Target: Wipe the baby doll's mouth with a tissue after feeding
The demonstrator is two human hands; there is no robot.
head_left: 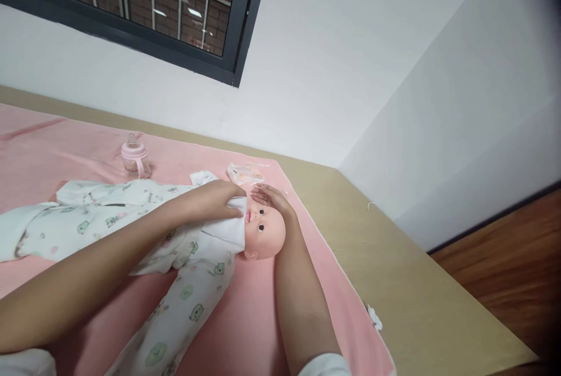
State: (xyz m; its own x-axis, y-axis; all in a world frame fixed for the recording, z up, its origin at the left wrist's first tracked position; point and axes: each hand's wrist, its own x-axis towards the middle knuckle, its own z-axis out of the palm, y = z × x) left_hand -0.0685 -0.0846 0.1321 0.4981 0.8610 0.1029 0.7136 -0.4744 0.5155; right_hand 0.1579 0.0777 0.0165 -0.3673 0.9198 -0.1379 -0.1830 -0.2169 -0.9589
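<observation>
the doll (263, 230) lies on its back on the pink mat (245, 317), left hand (214, 197) pinching a white cloth (225, 230) at its chin, right hand (272, 197) flat on its head; a tug may roll the head sideways.

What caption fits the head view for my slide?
Left hand presses a white cloth at the doll chin; right hand rests on its head.

You see a pink blanket (272, 329), a pale pink baby bottle (135, 158), a tan table (416, 282), and the baby doll (263, 231) wearing a white romper (131, 218) printed with small green bears.
</observation>
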